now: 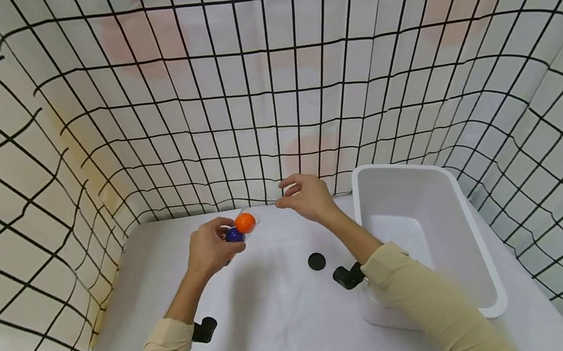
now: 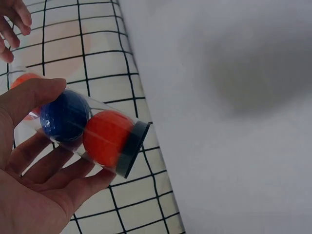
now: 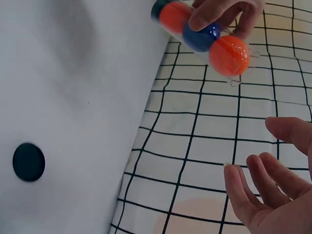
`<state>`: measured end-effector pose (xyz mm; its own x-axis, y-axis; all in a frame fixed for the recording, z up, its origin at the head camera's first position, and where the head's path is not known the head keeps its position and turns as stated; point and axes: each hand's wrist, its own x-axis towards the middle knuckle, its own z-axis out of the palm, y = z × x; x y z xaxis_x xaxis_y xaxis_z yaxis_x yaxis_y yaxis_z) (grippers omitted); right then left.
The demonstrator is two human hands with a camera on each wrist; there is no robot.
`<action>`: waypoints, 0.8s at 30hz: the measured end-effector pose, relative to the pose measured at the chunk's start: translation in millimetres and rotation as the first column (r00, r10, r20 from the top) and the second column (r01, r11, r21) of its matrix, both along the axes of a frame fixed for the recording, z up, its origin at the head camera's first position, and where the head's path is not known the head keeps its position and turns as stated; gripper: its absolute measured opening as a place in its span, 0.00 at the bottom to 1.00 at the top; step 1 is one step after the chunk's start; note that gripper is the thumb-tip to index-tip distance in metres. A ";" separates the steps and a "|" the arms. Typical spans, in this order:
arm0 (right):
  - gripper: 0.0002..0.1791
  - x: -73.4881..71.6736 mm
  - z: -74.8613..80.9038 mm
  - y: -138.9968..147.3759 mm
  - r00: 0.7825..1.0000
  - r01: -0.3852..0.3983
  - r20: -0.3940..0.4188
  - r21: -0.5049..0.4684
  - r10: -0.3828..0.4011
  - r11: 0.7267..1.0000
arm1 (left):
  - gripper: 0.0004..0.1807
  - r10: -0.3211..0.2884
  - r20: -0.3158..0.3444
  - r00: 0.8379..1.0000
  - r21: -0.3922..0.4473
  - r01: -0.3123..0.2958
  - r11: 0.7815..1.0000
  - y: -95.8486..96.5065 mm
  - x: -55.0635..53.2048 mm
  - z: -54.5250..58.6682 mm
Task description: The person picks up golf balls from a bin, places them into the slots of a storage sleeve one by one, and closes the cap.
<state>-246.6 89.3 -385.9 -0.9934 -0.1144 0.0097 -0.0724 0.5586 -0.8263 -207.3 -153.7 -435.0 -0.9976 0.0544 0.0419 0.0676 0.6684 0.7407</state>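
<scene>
My left hand (image 1: 211,248) grips a clear tube (image 2: 78,148) that holds a blue ball (image 2: 65,116) between two orange balls. One orange ball (image 2: 108,138) lies against the black cap (image 2: 132,150) at one end. At the tube's other end, which shows no black cap, sits the second orange ball (image 3: 229,55). The tube is tilted above the table. To the right of it, my right hand (image 1: 307,197) hangs in the air with its fingers apart and relaxed, touching nothing.
A loose black disc (image 1: 316,261) lies on the white table (image 1: 285,330). Black elbow-shaped pieces lie by the right sleeve (image 1: 347,277) and the left sleeve (image 1: 205,330). A white bin (image 1: 489,265) stands at the right. Black netting (image 1: 244,88) surrounds the back and sides.
</scene>
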 end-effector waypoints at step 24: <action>0.22 17.0 -100.3 -57.6 0.920 0.377 -0.037 -0.189 -0.390 0.907 | 0.27 0.083 0.029 0.996 0.004 -0.083 0.997 -29.5 6.5 -12.0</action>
